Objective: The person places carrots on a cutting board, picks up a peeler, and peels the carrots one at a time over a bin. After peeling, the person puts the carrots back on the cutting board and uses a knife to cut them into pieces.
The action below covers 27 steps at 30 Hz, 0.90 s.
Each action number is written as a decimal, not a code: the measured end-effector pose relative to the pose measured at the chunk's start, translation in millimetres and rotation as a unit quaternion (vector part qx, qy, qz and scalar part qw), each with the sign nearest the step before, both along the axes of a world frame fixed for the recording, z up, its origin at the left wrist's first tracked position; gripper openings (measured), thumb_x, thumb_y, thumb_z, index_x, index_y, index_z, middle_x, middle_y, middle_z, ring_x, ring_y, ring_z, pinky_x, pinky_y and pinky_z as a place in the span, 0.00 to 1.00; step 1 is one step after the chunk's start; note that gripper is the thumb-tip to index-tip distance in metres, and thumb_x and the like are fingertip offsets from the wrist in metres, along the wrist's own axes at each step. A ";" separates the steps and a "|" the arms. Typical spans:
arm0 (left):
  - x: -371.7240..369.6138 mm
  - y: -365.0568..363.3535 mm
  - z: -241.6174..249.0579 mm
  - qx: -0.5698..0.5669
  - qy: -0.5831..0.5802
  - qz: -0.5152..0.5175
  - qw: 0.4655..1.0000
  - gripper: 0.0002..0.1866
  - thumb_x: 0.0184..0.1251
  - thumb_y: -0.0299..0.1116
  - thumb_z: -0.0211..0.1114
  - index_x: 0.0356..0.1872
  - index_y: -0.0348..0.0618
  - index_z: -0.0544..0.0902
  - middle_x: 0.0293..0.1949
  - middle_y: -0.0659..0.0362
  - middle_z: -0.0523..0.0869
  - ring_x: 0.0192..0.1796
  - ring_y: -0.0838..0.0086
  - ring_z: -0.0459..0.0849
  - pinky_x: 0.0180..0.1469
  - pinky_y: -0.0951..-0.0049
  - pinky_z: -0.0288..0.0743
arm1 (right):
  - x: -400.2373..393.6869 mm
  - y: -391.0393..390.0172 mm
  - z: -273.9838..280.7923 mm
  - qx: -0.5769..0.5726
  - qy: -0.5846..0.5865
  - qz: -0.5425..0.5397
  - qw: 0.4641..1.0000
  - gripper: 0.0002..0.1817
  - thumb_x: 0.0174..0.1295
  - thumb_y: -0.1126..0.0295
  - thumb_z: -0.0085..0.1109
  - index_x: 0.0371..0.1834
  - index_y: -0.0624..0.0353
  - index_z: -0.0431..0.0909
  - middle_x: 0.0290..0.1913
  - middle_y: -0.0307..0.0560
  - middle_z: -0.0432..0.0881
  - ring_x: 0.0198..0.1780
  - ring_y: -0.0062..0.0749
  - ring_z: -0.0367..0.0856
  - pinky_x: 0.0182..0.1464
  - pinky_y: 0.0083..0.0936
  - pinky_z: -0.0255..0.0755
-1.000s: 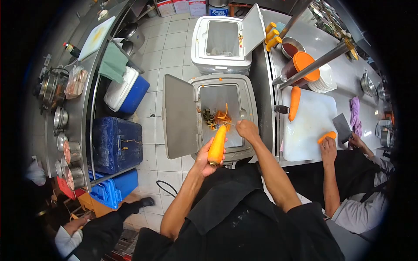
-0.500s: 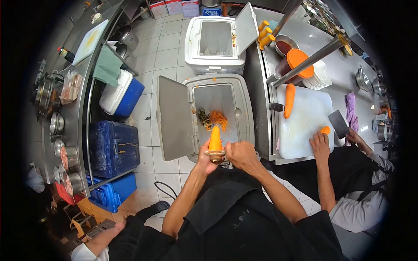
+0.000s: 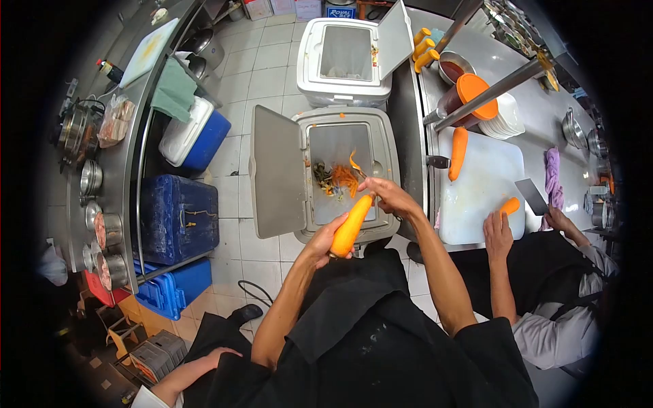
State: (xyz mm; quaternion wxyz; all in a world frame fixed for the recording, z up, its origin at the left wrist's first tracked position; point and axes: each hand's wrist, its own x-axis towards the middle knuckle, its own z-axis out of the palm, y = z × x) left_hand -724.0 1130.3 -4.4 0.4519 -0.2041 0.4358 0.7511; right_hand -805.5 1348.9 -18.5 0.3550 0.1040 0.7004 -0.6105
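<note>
My left hand (image 3: pixel 325 239) is closed around the thick lower end of a peeled-looking orange carrot (image 3: pixel 352 227), its narrow tip pointing up and right. Just beyond that tip, my right hand (image 3: pixel 393 197) grips a peeler (image 3: pixel 361 174), mostly hidden by the fingers. A curled strip of carrot peel (image 3: pixel 354 160) hangs at the peeler's far end. Below both hands stands a grey bin (image 3: pixel 389 146) with its lid (image 3: pixel 277 173) swung open to the left. Orange peelings (image 3: pixel 345 179) and dark scraps (image 3: pixel 322 175) lie inside it.
On the right, a co-worker's hand (image 3: pixel 498 231) touches a carrot piece (image 3: pixel 509 206) on a white cutting board (image 3: pixel 469 221); their other hand holds a cleaver (image 3: pixel 531 198). A whole carrot (image 3: pixel 458 154) lies there too. A white bin (image 3: pixel 309 68) stands ahead, blue containers (image 3: pixel 178 217) left.
My right hand has moved forward with the peeler, from the carrot's thick end to past its tip, and a peel strip now hangs there. The carrot has tilted right.
</note>
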 end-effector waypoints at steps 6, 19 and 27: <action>-26.0 -12.8 20.9 0.084 0.044 0.030 0.995 0.31 0.74 0.57 0.50 0.62 0.39 0.73 0.42 0.56 0.82 0.34 0.74 0.84 0.32 0.73 0.82 | 35.4 17.3 -0.6 -0.091 0.001 -0.086 0.992 0.20 0.62 0.53 0.66 0.44 0.59 0.80 0.23 0.35 0.75 0.14 0.10 0.59 0.15 0.14 0.48; -31.1 -1.1 0.1 0.063 0.143 0.190 0.969 0.14 0.62 0.39 0.67 0.36 0.41 0.74 0.27 0.60 0.77 0.25 0.74 0.80 0.31 0.70 0.78 | 73.1 -4.4 16.8 0.025 0.136 -0.113 0.984 0.32 0.71 0.39 0.45 0.23 0.57 0.76 0.18 0.31 0.66 0.22 0.15 0.63 0.26 0.18 0.58; -18.2 6.3 13.3 -0.108 0.205 0.060 0.971 0.11 0.56 0.26 0.68 0.37 0.40 0.74 0.19 0.64 0.74 0.17 0.80 0.73 0.18 0.78 0.69 | 26.5 -46.4 64.7 0.355 0.414 0.033 0.838 0.34 0.72 0.53 0.41 0.09 0.64 0.75 0.12 0.60 0.72 0.18 0.55 0.76 0.25 0.43 0.69</action>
